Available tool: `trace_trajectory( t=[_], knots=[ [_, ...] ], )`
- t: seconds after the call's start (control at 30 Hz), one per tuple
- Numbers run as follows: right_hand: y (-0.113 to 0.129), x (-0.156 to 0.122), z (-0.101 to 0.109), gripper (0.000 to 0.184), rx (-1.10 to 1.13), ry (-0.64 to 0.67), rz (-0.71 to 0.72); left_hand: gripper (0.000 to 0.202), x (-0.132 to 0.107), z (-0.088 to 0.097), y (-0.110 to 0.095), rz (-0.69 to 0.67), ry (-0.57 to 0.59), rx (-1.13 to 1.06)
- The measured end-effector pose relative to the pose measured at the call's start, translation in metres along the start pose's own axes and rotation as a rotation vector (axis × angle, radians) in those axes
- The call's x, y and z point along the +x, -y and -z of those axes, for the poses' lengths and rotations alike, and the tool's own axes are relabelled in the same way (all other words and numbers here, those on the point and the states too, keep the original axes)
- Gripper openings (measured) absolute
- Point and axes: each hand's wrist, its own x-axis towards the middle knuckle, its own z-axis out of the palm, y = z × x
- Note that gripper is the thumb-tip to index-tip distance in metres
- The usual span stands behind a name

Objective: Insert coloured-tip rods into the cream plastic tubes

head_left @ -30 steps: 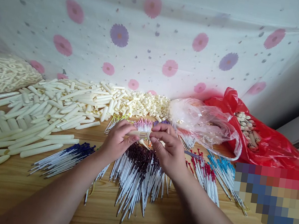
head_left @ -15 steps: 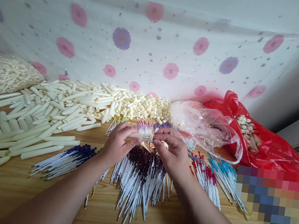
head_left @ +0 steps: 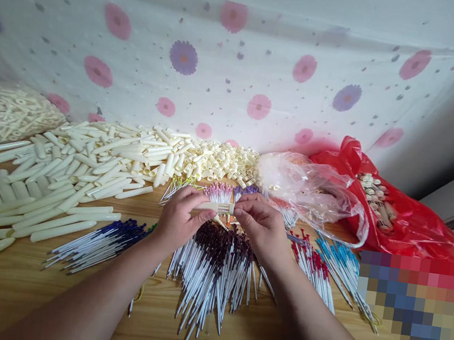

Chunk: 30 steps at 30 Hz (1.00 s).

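A cream plastic pen barrel (head_left: pixel 222 208) with slots near one end lies level between my hands, above the middle of the table. My left hand (head_left: pixel 179 218) is closed around its left part, the thumb pressed along the near side. At the slotted right end, my right hand (head_left: pixel 259 230) pinches with thumb and fingertips; whether a small part is hidden in that pinch I cannot tell. A small cream cone-shaped tip (head_left: pixel 220 223) shows just below the barrel. Right under my hands is a fanned pile of white pen refills with dark brown ends (head_left: pixel 212 272).
Blue-ended refills (head_left: pixel 102 242) lie left, red-ended (head_left: pixel 314 269) and light-blue-ended refills (head_left: pixel 343 271) right; pink-ended ones (head_left: pixel 219 192) are behind. Cream barrels (head_left: pixel 96 168) heap at back left beside a clear bag of parts (head_left: pixel 10 114). A clear bag (head_left: pixel 312 190) and red bag (head_left: pixel 417 225) stand right.
My right hand has shifted very slightly to the right at the barrel's end. My left hand keeps its hold, and the barrel stays almost in place.
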Motion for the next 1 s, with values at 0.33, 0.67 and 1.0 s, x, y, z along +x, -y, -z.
trace_trajectory(
  t=[0.33, 0.67, 1.0],
  knots=[
    [-0.007, 0.001, -0.001, 0.015, 0.279, 0.027, -0.166, 0.033, 0.0, -0.001, -0.001, 0.027, 0.038, -0.032],
    [-0.01, 0.014, 0.027, 0.018, -0.149, -0.207, 0.084, 0.046, 0.0, -0.005, 0.007, 0.3, 0.094, -0.457],
    [-0.103, 0.094, 0.021, 0.014, -0.904, 0.428, -0.282, 0.038, 0.003, -0.009, 0.012, 0.512, -0.08, -0.677]
  ],
)
